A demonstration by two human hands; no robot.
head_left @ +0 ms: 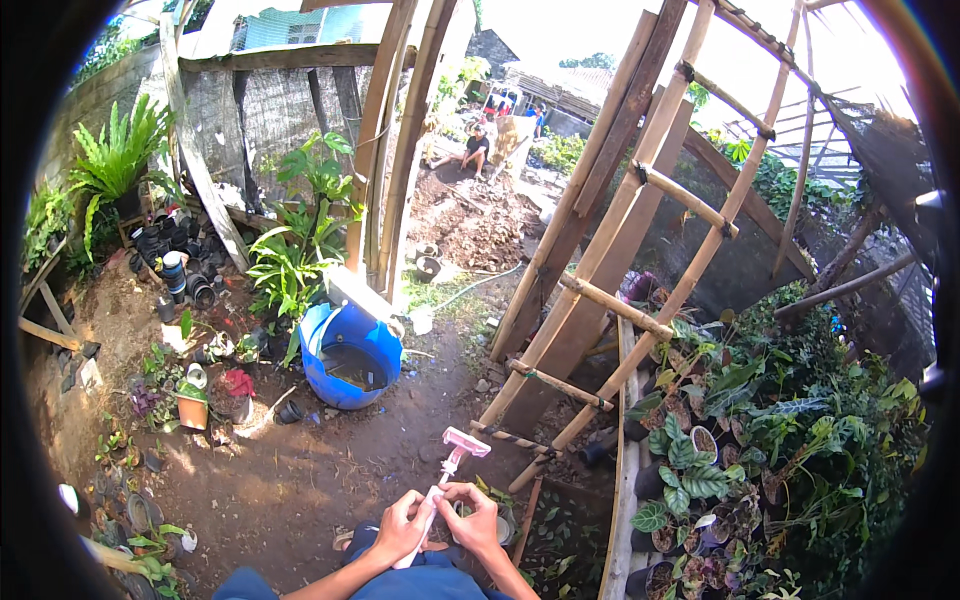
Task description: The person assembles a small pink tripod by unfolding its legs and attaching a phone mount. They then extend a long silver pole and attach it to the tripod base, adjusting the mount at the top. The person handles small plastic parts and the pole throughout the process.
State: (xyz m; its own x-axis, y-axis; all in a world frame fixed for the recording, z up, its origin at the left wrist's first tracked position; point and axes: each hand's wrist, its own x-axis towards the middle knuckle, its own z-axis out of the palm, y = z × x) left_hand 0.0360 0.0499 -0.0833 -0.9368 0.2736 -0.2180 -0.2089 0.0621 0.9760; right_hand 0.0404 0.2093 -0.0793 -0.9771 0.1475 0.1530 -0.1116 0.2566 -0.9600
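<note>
In front of my body I hold a pale pink stick with a T-shaped head, which looks like a selfie stick point(449, 476). Its pink head points up and away from me, and a thin rod joins it to the pale handle. My left hand point(402, 527) is closed around the handle. My right hand point(472, 517) pinches the upper part of the handle, close to the left fingertips. The fingers partly cover the handle, and its lower end shows below my left hand.
A blue cut-open barrel point(345, 362) holding dark water stands ahead on the left. To the right, a bamboo ladder point(650, 255) leans beside wooden posts. Potted plants point(690, 470) crowd the right side. Small black pots point(190, 265) lie at far left. A person point(477, 150) sits beyond the opening.
</note>
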